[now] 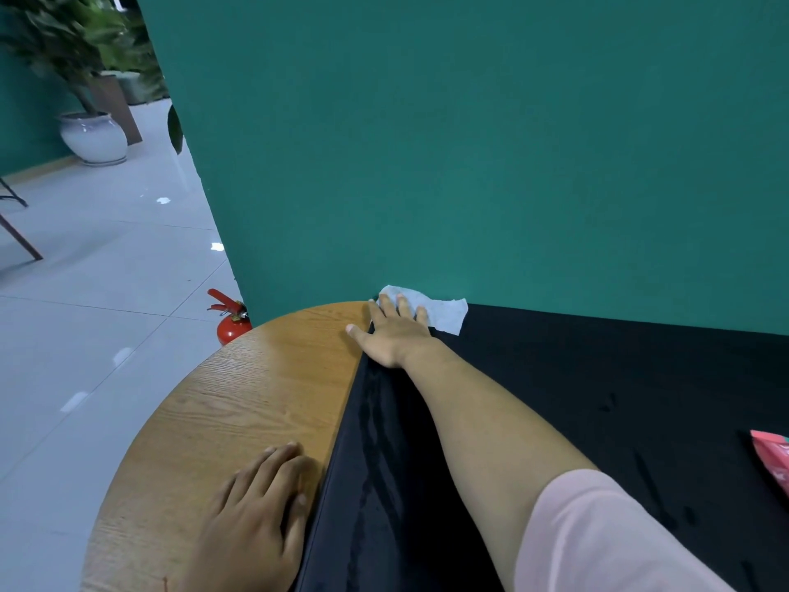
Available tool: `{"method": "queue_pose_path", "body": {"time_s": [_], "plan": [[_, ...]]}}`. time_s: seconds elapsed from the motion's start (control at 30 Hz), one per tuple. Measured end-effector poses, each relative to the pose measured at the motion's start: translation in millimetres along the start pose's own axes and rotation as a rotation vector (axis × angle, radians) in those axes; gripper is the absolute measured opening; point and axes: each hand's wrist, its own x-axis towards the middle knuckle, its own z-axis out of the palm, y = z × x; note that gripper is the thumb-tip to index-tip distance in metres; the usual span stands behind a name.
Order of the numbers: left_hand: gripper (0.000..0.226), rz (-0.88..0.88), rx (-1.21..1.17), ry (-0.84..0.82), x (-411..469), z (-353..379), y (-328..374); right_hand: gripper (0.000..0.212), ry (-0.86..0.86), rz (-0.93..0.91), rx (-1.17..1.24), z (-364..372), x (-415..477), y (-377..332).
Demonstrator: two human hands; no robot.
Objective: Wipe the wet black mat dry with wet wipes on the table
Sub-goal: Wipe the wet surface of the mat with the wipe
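Pressing a thin white wet wipe flat, the right hand lies palm-down at the far left corner of the black rectangular fabric mat, the arm in a pale pink sleeve stretched across the mat to reach it. Its fingers are straight and slightly spread, the tips resting on the wipe; nothing is curled round or pinched. The thumb points out to the left, its tip over the round light-brown wooden table. The wipe sits where the mat meets the green wall, with a loose part showing to the right of the fingers. The left hand rests palm-down on the table at the near side, fingers straight and close together, holding nothing; the thumb lies just beside the mat's left edge (contact with the mat cannot be confirmed). Glistening wet streaks run along the mat's left strip between the two hands, and darker marks show further right. A red packet lies on the mat at the right border, partly out of view. A red fire extinguisher stands on the pale tiled floor beyond the table.
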Motion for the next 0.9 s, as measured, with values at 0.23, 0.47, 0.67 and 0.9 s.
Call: {"method": "queue_pose_path", "body": {"time_s": [0.23,0.47,0.67,0.9], "plan": [[0.041,-0.010,0.002,-0.035,1,-2,0,0.090,-0.006,-0.001,-0.001,2,-20,17],[0.045,-0.016,0.021,-0.047,1,-8,3,0.090,-0.048,0.010,-0.015,5,-57,34],[0.046,-0.014,0.013,-0.065,2,-8,3,0.092,-0.055,-0.032,-0.005,13,-76,27],[0.055,0.006,-0.030,-0.063,2,-15,5,0.089,-0.082,-0.007,0.020,-2,-48,14]]}}
